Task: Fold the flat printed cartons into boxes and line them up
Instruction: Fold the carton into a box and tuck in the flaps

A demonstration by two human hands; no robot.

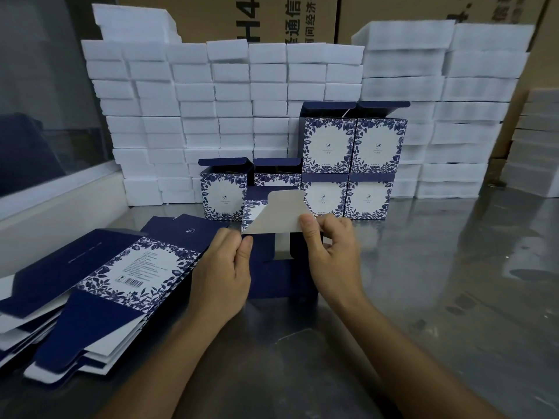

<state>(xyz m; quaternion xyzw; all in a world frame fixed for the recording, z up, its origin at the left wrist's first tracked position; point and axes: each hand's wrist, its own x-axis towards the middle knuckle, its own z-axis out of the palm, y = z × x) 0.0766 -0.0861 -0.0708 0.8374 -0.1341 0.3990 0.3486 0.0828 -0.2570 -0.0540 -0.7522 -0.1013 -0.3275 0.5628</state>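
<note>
A navy carton with blue floral print (pixel 273 267) stands partly formed in front of me on the steel table. Its grey-white inner flap (pixel 276 214) is raised at the top. My left hand (pixel 223 267) pinches the flap's left lower corner. My right hand (pixel 328 246) pinches its right edge between thumb and fingers. A pile of flat printed cartons (pixel 99 285) lies at the left, partly under my left forearm. Several folded boxes (pixel 326 164) stand lined up behind, with two stacked on the right pair.
Stacks of white foam blocks (pixel 211 110) form a wall across the back and right. Brown shipping cartons (pixel 302 16) rise behind them. A glass pane with a white sill (pixel 54 201) borders the left. Shiny steel tabletop (pixel 438 282) stretches right.
</note>
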